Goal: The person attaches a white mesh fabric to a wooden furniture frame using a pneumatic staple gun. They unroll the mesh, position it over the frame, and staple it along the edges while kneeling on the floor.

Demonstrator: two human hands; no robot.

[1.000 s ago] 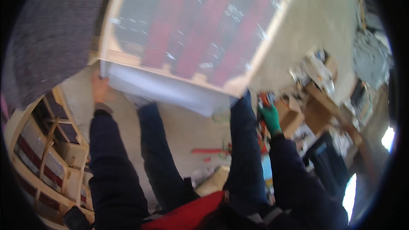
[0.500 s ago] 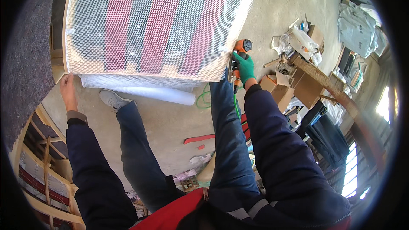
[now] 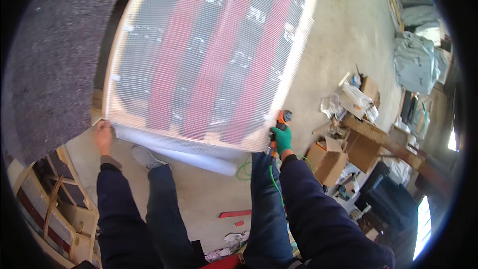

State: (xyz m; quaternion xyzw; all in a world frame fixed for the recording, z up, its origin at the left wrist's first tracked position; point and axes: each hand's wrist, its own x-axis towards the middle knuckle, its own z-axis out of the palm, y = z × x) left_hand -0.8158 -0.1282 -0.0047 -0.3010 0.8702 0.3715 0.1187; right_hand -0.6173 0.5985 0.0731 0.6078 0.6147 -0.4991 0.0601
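A wooden frame (image 3: 110,100) lies in front of me, crossed by dark and red straps under a stretched white mesh (image 3: 219,45). From its near edge hangs a loose roll of the white material (image 3: 209,163). My left hand (image 3: 103,137), bare, is closed at the near left corner, its fingertips pinching the mesh edge there. At the near right corner my right hand (image 3: 282,138), in a green glove, grips an orange and black air staple gun (image 3: 284,117). The gun is upright against the frame's right side, and its nose is hidden. A green air hose (image 3: 274,177) trails from its handle.
Dark grey felt-like material (image 3: 59,60) covers a surface at left, above more wooden framing (image 3: 64,174). At right are cardboard boxes (image 3: 326,162), plastic scraps, a rusty beam (image 3: 366,129) and a black padded piece (image 3: 383,189). Red strips (image 3: 235,214) lie on the concrete floor.
The view has shifted, so the frame and both hands sit lower in the picture and more of the mesh shows. Both hands stay at their corners; the staple gun is still held.
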